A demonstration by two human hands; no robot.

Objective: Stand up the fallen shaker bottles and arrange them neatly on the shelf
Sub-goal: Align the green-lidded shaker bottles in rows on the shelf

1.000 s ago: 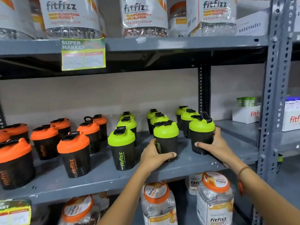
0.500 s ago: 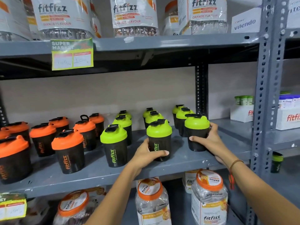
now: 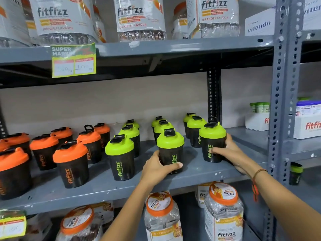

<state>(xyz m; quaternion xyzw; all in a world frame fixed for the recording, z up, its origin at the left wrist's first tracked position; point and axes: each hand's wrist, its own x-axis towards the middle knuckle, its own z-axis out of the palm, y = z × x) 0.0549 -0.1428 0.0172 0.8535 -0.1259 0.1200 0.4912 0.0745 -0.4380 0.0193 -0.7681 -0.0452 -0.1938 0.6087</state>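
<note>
Shaker bottles all upright on the grey middle shelf (image 3: pixel 196 173); orange-lidded ones (image 3: pixel 70 164) bunched over at 9 o'clock, green-lidded ones lined up in rows from centre out to 3 o'clock; left hand (image 3: pixel 157 168) wrapped round the lower body of the front-centre green shaker (image 3: pixel 170 150), thumb laid across the front just under the fitfizz logo, rest of the fingers hidden behind it; right hand (image 3: pixel 227 152) clamped on the front-right green shaker (image 3: pixel 212 141), thumb on the near face, fingers curled round the far side, black flip cap standing up on that lid; both bottles sitting flat on the shelf, near each other but not touching; another green one (image 3: pixel 119 157) standing free just at 9 o'clock of the left hand; thin orange cord bracelet (image 3: pixel 258 172) on the right wrist; big fitfizz jars (image 3: pixel 57 20) up at 12 o'clock with a yellow-green price tag (image 3: pixel 73 60) hanging off that shelf edge; orange-lidded jars (image 3: pixel 223 213) down at 6 o'clock on the shelf below.
</note>
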